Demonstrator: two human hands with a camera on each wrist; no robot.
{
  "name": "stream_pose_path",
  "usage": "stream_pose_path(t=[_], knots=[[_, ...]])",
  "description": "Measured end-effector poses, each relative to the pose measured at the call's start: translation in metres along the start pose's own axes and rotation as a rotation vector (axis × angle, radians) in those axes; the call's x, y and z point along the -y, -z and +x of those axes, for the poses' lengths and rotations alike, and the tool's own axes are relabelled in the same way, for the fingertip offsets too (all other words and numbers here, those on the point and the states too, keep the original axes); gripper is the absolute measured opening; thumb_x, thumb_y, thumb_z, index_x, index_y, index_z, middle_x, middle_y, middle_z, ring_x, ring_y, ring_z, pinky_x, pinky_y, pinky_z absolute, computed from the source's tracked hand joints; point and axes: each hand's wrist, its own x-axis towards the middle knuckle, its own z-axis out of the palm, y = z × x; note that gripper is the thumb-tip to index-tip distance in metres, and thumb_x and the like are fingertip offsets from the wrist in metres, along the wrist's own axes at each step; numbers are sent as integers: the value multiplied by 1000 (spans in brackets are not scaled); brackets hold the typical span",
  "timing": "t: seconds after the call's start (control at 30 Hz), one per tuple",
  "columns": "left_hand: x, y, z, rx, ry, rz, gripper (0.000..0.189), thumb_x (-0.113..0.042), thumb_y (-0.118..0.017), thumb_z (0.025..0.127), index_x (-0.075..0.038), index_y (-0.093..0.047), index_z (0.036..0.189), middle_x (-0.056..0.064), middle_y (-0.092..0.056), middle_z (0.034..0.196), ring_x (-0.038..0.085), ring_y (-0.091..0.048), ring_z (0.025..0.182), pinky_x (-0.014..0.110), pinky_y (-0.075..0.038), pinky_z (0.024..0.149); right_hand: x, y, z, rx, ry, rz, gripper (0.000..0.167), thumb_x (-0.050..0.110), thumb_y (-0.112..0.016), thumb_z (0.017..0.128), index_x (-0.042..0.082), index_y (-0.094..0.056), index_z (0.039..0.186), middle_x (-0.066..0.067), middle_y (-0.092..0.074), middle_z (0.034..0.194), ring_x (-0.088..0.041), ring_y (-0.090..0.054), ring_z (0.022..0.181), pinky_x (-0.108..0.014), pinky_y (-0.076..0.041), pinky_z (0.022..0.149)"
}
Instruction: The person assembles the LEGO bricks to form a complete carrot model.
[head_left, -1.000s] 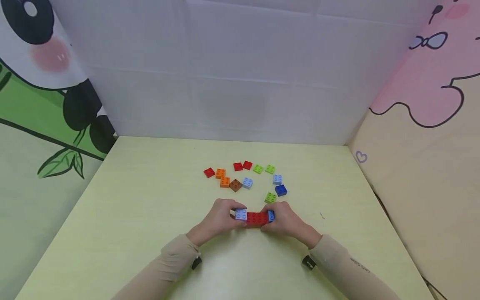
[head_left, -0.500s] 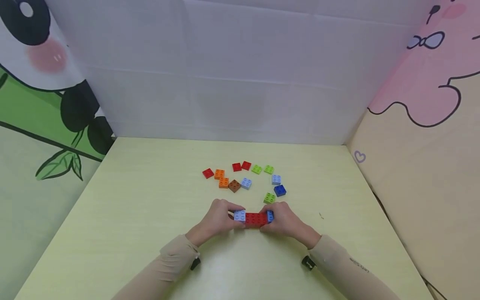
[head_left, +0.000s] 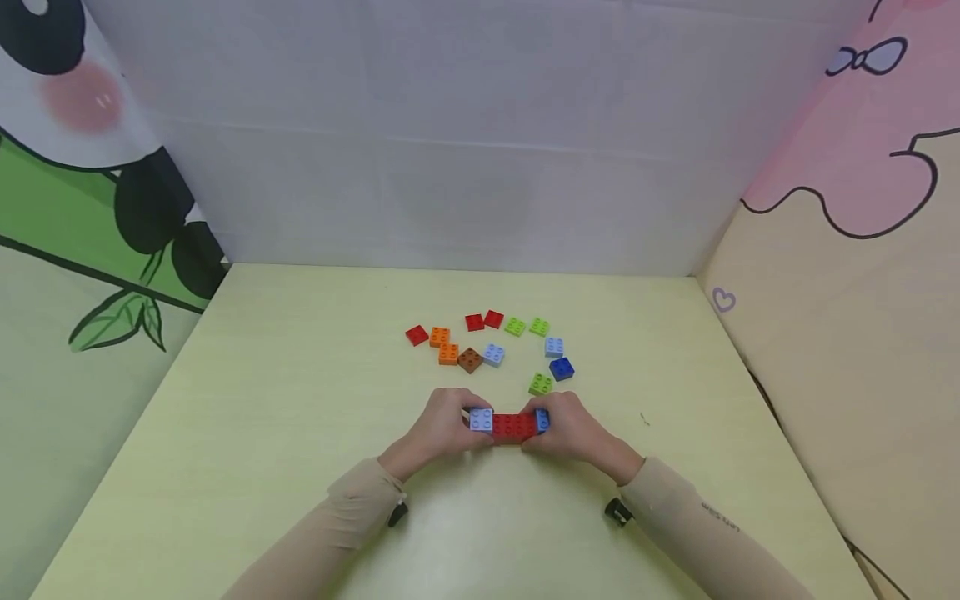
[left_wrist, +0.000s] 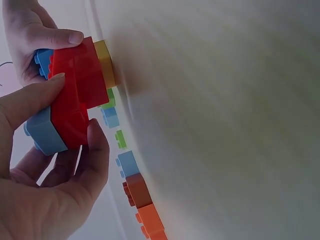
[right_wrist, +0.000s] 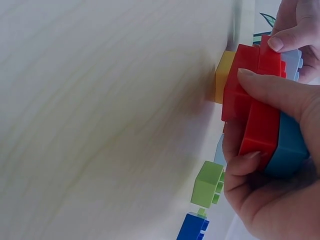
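Note:
Both hands hold one built stack of toy building bricks between them, low over the table in the head view. Its red bricks (head_left: 514, 427) form the middle, in two layers in the wrist views. A light blue brick (head_left: 481, 419) tops its left end and a blue brick (head_left: 542, 420) its right end. Underneath, a yellow brick (left_wrist: 105, 63) forms the bottom. My left hand (head_left: 444, 423) grips the left end, thumb on the red side nearest me. My right hand (head_left: 568, 427) grips the right end likewise, its thumb (right_wrist: 265, 87) on the red face.
Loose bricks lie on the table (head_left: 300, 392) beyond the hands: several red (head_left: 417, 335), two orange (head_left: 448, 354), one brown (head_left: 470, 360), two light blue (head_left: 493, 355), one dark blue (head_left: 562, 368) and several lime green. One green brick (head_left: 541, 383) lies just past my right hand.
Both hands keep the same grip on the brick stack. The head view has tilted a little, so the whole scene sits slightly higher in the picture.

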Motion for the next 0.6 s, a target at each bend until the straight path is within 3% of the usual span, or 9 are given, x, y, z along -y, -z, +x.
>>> stream_pose_path(t=[0.27,0.6], knots=[[2,-1,2,-12,-32,-5,33,-18,-85,71,-10,-72,101,-1,-64,96,15,-55,85,26,-50,69,0,1,0,-7,-2,-4,32,22,-84,72,16,-72,101,8,-60,91,-16,-51,86,-32,-45,71],[-1,-1,2,3,27,17,36,-20,-85,72,-12,-72,105,-2,-63,101,18,-53,92,32,-47,76,-1,0,0,-11,4,-7,31,23,-85,72,16,-72,99,8,-60,91,-16,-51,85,-32,-45,71]])
